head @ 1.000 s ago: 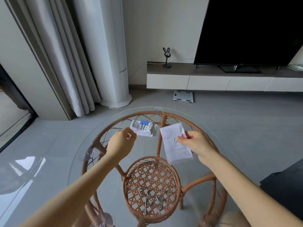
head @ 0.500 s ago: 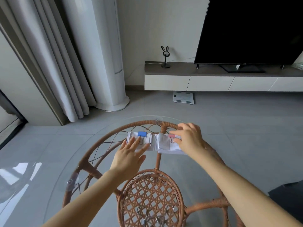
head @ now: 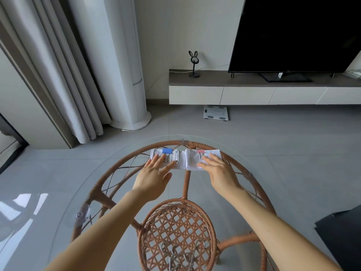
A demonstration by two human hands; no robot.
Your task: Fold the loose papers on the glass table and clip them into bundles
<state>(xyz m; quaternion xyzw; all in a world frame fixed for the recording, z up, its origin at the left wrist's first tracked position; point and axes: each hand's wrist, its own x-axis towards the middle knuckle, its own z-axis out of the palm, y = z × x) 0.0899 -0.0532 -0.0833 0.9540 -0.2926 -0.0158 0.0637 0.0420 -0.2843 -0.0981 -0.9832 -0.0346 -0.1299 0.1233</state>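
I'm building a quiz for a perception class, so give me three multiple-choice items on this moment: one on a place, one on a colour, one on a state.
1. Where on the glass table do the left bundle and the right bundle lie?
A) at its near edge
B) side by side at its far edge
C) stacked at its middle

2. What colour is the clip on the left bundle?
A) black
B) green
C) blue

3. How are the left hand and the right hand placed?
A) flat, with straight fingers on the bundles
B) both clenched into fists
C) lifting one bundle into the air

Answers:
1 B: both lie next to each other by the far rim.
2 C: a blue clip sits on its far edge.
3 A: each hand rests on its own bundle, fingers stretched out.
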